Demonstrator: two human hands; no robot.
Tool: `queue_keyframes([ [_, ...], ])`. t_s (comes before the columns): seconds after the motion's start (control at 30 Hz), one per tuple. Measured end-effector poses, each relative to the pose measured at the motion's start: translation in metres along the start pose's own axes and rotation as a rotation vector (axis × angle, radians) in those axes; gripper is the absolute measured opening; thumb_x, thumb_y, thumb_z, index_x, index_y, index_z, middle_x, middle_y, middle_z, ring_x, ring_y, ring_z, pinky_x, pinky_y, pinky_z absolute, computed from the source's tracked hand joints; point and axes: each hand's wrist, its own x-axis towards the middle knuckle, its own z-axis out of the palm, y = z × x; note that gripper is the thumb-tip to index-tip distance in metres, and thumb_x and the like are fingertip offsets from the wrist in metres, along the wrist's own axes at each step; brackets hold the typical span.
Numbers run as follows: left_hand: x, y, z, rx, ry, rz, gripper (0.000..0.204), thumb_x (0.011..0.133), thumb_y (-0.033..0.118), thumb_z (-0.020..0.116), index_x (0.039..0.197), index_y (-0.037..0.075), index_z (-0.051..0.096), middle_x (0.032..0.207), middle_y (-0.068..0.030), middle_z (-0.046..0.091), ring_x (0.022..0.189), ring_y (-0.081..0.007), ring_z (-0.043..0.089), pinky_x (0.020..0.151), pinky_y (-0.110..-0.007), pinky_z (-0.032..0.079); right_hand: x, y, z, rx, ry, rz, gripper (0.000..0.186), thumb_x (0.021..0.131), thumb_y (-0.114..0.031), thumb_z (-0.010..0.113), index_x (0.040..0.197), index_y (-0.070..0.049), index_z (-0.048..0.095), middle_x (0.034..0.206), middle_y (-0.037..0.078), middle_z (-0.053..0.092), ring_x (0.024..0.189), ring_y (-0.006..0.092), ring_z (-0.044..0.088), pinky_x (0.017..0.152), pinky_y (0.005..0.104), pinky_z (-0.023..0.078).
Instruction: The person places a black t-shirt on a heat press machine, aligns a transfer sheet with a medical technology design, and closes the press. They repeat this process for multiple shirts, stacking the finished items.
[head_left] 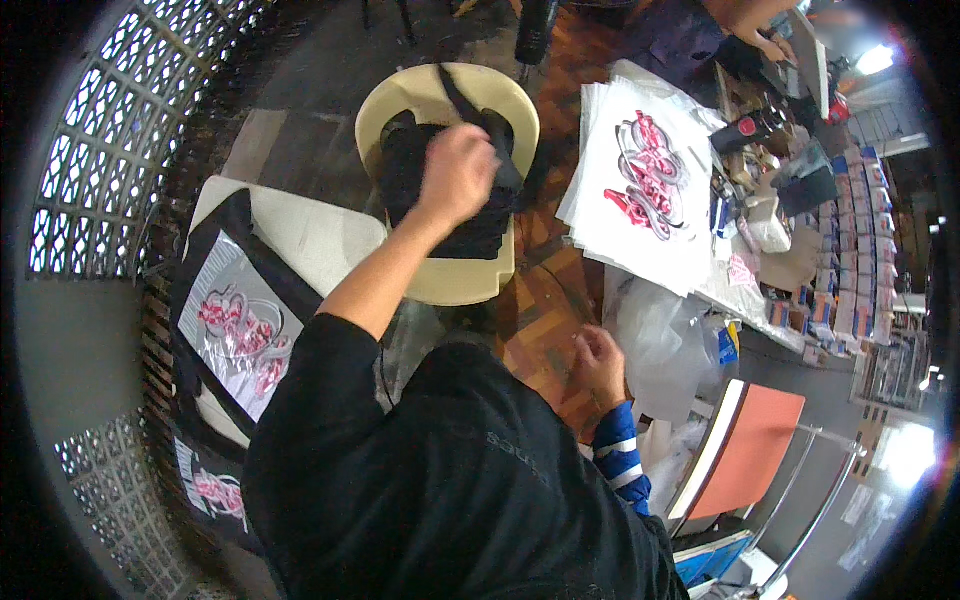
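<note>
A stack of folded black garments (455, 235) lies on a cream plastic chair (440, 285) in front of me. My left hand (462, 172) is over the top of this stack, its fingers curled in and blurred at the tips. What it grips, if anything, is hidden. A dark strip of cloth (458, 95) runs from the stack up to the chair's back. Lower and to the right, my right hand (601, 362) hangs over the wooden floor with loosely bent, parted fingers and nothing in it.
On the left, black shirts with pink-and-grey prints (245, 325) lie on a pale board (310, 225). Printed sheets (645, 180) are piled on a cluttered table at right, above clear plastic (650, 335). An orange-backed chair (745, 450) stands at lower right. Another person's hand (770, 45) shows at far right.
</note>
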Motion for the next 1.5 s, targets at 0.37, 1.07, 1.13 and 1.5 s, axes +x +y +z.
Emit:
queue_keyframes([
  [0.37, -0.039, 0.268, 0.01, -1.19, -0.499, 0.417, 0.027, 0.083, -0.008, 0.063, 0.108, 0.0, 0.061, 0.108, -0.0169, 0.065, 0.102, -0.0362, 0.066, 0.091, -0.044, 0.053, -0.143, -0.114, -0.109, -0.022, 0.496, -0.163, 0.01, 0.089, -0.003, 0.069, 0.097, 0.002, 0.07, 0.083, 0.017, 0.07, 0.078, 0.0283, 0.069, 0.072, 0.0339, 0.054],
  [1.07, -0.231, 0.496, 0.14, -0.807, -1.361, 0.72, 0.012, 0.098, 0.001, 0.057, 0.11, -0.001, 0.06, 0.086, -0.0092, 0.063, 0.081, -0.0193, 0.061, 0.08, -0.033, 0.052, -0.524, 0.312, 0.273, 0.711, 1.286, 1.505, 0.029, 0.092, -0.022, 0.062, 0.109, 0.002, 0.067, 0.103, 0.019, 0.071, 0.094, 0.0307, 0.069, 0.083, 0.0474, 0.055],
  [1.13, -0.283, 0.525, 0.116, -0.993, -1.508, 0.752, 0.012, 0.098, 0.004, 0.06, 0.109, -0.001, 0.061, 0.091, -0.0129, 0.065, 0.086, -0.0216, 0.064, 0.079, -0.034, 0.052, -0.526, 0.274, 0.287, 0.397, 1.124, 1.676, 0.03, 0.094, -0.022, 0.059, 0.115, -0.001, 0.065, 0.11, 0.017, 0.071, 0.103, 0.0305, 0.069, 0.088, 0.0484, 0.056],
  [1.5, -0.344, 0.592, 0.033, -1.061, -1.82, 1.165, 0.02, 0.088, 0.008, 0.077, 0.094, 0.001, 0.059, 0.078, -0.0144, 0.065, 0.067, -0.0255, 0.064, 0.063, -0.035, 0.05, -0.469, 0.175, 0.123, 0.254, 1.113, 0.81, 0.043, 0.075, -0.033, 0.081, 0.106, -0.007, 0.066, 0.13, 0.013, 0.06, 0.13, 0.0374, 0.049, 0.104, 0.0498, 0.041],
])
